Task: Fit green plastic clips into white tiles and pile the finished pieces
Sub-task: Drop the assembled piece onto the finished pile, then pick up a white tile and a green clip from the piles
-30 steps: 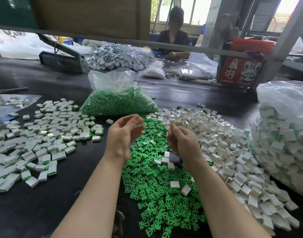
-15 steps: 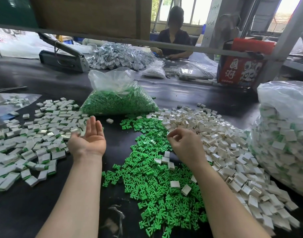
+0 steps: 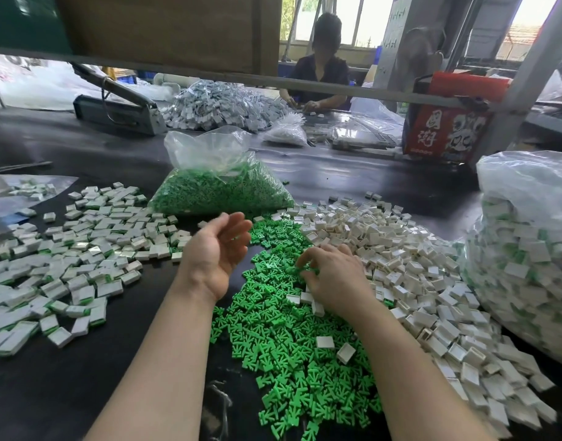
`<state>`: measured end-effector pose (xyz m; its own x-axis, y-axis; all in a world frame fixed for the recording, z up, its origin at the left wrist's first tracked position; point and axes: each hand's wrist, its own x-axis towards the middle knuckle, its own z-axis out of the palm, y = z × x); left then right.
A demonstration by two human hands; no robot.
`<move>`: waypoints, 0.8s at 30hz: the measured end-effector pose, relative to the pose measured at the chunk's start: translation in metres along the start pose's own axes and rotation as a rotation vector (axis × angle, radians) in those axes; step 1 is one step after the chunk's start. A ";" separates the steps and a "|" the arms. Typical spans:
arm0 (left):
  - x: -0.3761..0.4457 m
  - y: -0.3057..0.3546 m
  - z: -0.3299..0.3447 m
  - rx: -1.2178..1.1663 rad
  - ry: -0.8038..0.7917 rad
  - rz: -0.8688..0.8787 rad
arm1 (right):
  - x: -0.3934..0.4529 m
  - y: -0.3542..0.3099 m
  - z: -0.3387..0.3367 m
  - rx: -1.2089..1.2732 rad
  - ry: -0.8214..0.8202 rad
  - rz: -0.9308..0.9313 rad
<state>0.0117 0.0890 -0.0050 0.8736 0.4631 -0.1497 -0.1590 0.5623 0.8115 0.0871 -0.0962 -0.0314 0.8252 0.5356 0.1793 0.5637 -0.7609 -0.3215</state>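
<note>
Centre frame, the right hand (image 3: 332,275) curls its fingertips into the loose heap of green plastic clips (image 3: 292,345), apparently picking one; the empty left hand (image 3: 217,249) waits, palm up, fingers relaxed.

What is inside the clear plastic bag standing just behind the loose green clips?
The clear plastic bag is filled with green clips, visible through its wall. Its crumpled top looks empty. Whatever lies deeper inside the heap or under it is covered.
</note>
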 end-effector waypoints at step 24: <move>-0.014 -0.030 0.034 0.979 -0.270 0.250 | -0.001 -0.002 -0.019 0.815 0.225 0.052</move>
<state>0.0198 0.0418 -0.0080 0.9599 0.2537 0.1189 -0.0125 -0.3852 0.9228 0.0860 -0.1025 -0.0137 0.8856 0.3559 0.2984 0.3937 -0.2345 -0.8888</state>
